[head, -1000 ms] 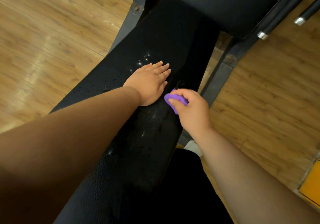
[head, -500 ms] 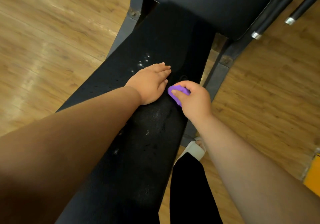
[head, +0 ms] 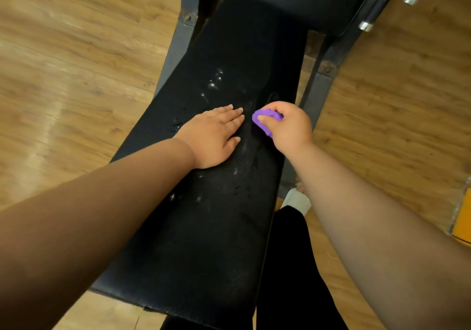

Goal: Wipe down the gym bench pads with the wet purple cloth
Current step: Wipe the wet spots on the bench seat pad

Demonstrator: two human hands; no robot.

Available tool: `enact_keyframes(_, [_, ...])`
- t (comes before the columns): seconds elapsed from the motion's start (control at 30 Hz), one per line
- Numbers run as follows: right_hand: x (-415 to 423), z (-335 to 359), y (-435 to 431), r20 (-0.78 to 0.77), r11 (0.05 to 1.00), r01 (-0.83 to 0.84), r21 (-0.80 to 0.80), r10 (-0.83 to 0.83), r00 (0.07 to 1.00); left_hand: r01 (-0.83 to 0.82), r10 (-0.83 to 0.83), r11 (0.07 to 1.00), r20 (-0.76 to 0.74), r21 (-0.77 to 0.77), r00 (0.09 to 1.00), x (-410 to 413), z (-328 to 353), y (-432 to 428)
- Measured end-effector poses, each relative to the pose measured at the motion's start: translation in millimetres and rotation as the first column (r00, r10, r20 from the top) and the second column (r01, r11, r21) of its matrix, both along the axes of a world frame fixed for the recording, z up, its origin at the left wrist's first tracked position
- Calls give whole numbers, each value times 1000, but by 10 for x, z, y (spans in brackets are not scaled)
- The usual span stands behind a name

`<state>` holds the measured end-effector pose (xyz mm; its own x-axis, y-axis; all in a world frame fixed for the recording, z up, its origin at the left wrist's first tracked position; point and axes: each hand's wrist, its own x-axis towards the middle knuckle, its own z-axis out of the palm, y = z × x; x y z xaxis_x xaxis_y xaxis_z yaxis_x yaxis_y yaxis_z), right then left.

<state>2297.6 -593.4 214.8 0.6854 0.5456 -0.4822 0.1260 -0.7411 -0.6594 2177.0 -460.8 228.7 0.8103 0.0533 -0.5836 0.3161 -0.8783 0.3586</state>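
R hand [head: 290, 128] on the job: fingers [head: 263, 118] curled tight round the cloth [head: 266, 122]. It's a bunched purple wad poking out on the hand's left side, pressed to the pad [head: 224, 240] just right of frame centre, close to the pad's right edge. L hand [head: 214, 138] lies flat beside it, fingers straight and together, palm down on the pad, holding nothing. Looks like a brace. Gap btwn L fingertips and cloth is narrow: near, not touching.

Now the bit that matters. Pad's long axis runs from bottom centre to top centre of frame, leaning a little right as it climbs, ending under the 2nd pad [head: 280, 6] at the top. Cloth sits approx. halfway along. Bright specks [head: 215, 79], water by the look, lie up and left of the cloth. Lower specks [head: 237, 174] sit down-frame of it, below L hand. So there's wiping to do both ways along that axis, I'd say.

A crosswise stroke to the left meets L hand at once, so that's blocked. My read: next sweep goes lengthwise, up-frame toward the specks or down toward the near end, w/ R hand the only one placed to do it. L hand must lift or shift if the left half is to get wiped. Risk: cloth rides so near the right edge it could slip off onto the frame [head: 318, 85].
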Motion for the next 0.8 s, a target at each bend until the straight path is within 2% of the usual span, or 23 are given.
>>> enact_keyframes(0.13, [-287, 102, -123, 25, 999, -23, 22, 22, 999, 20, -20, 1000, 12, -23, 1000, -74, 6, 45])
enact_keyframes(0.23, [-495, 205, -309, -7, 996, -49, 76, 50, 999, 2, -1, 999, 41, -35, 999, -83, 4, 41])
enact_keyframes(0.3, [-433, 191, -260, -20, 998, -46, 53, 48, 999, -13, 15, 999, 41, -45, 999, -83, 11, 44])
enact_keyframes(0.47, [-237, 43, 35, -7, 998, 66, -14, -66, 998, -26, 29, 997, 45, -77, 999, -95, 20, 63])
enact_keyframes(0.67, [-680, 375, -402, -35, 996, -51, 72, 54, 998, -26, 32, 996, 75, -84, 997, -99, 32, 50])
enact_keyframes(0.8, [-550, 289, -249, 16, 997, -54, 62, 53, 998, -41, 48, 996, 85, -81, 995, -103, 9, 46])
